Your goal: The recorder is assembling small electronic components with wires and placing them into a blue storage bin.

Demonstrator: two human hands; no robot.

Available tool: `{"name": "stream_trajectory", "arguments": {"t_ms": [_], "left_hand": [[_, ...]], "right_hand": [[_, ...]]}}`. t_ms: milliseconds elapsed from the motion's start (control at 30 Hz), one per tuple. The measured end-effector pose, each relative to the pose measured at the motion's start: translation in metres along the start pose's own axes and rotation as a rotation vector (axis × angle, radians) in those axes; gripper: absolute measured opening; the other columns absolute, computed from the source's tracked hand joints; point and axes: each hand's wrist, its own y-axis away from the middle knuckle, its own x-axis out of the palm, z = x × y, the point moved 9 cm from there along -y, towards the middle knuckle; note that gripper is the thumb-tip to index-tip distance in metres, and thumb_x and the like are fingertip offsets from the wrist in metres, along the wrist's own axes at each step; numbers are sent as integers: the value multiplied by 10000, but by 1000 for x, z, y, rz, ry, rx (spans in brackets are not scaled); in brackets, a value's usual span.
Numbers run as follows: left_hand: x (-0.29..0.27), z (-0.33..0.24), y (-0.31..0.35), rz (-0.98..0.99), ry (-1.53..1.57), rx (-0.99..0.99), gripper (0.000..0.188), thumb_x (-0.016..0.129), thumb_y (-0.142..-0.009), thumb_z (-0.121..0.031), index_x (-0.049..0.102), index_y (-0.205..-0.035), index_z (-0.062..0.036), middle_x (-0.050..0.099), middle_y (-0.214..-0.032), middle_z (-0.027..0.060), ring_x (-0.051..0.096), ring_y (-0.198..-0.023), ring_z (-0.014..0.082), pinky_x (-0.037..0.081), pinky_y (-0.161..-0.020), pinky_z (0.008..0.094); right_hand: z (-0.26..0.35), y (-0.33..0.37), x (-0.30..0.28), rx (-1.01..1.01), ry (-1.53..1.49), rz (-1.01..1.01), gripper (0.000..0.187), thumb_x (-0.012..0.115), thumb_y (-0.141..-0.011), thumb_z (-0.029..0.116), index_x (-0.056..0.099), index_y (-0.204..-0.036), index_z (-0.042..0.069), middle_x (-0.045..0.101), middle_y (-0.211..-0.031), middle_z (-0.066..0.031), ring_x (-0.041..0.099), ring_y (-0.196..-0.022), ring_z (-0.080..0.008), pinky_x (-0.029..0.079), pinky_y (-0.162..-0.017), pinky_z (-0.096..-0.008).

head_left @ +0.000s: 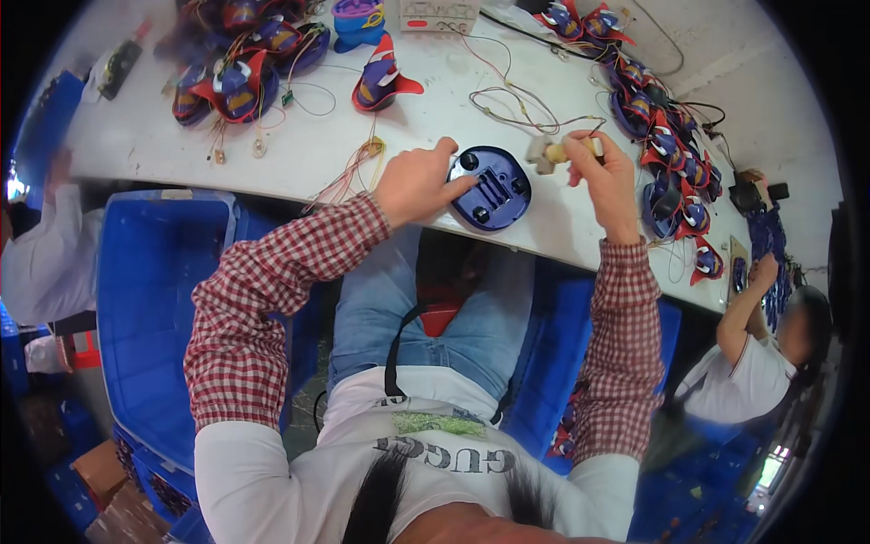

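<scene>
A dark blue oval plastic base (509, 204) lies on the white table near its front edge. In its middle is a slotted recess like a battery compartment, with several round black knobs around it. My left hand (412, 186) holds the base from the left, its thumb resting on the top face and its fingers closed at the edge. To the right of the base, my right hand (605, 177) is closed on a small pale yellow block-shaped piece (555, 154) with a wire running from it. The block is held above the table, apart from the base, and its far end is blurred.
Purple-and-red toy parts with loose wires (237, 83) pile up at the back left; more toy parts (666, 140) line the right side. A white box with dials (439, 16) stands at the back. Blue bins (149, 272) flank my legs. A person (752, 363) works at the right.
</scene>
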Motion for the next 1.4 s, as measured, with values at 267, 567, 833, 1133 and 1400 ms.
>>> {"name": "stream_trajectory", "arguments": {"t_ms": [267,567,833,1133,1400], "left_hand": [[6,3,-17,-135,58,148,240,525,-853,-219,601,-988,-35,669,-867,128,628,-717,341,478,-597,408],[2,-4,-20,-210,49,219,219,520,-857,-176,618,-1016,-62,672,-923,81,633,-743,296,481,-608,367],[2,-4,-21,-229,32,304,200,521,-868,-158,617,-1015,-62,666,-918,73,634,-748,267,480,-606,342],[-1,-5,-20,-250,106,355,185,530,-863,-135,607,-1013,-58,662,-914,75,631,-731,268,477,-595,333],[2,-4,-20,-211,151,344,186,545,-852,-119,605,-1015,-50,665,-916,83,632,-726,277,481,-600,334]], "right_hand": [[18,34,66,-222,160,168,203,665,-824,56,608,-1011,2,618,-879,-55,541,-702,-118,461,-621,-213],[20,52,86,-494,455,158,243,645,-816,2,584,-1051,-9,616,-976,-69,570,-780,-151,467,-714,-237],[18,50,89,-470,512,166,234,651,-803,-15,577,-1025,-10,619,-970,-87,588,-802,-185,475,-717,-250],[32,55,97,-585,556,154,248,669,-771,-34,571,-997,-1,601,-920,-83,566,-753,-199,470,-672,-262],[30,56,108,-610,627,176,243,676,-757,-34,567,-970,5,590,-875,-81,550,-714,-206,466,-634,-271]]}}
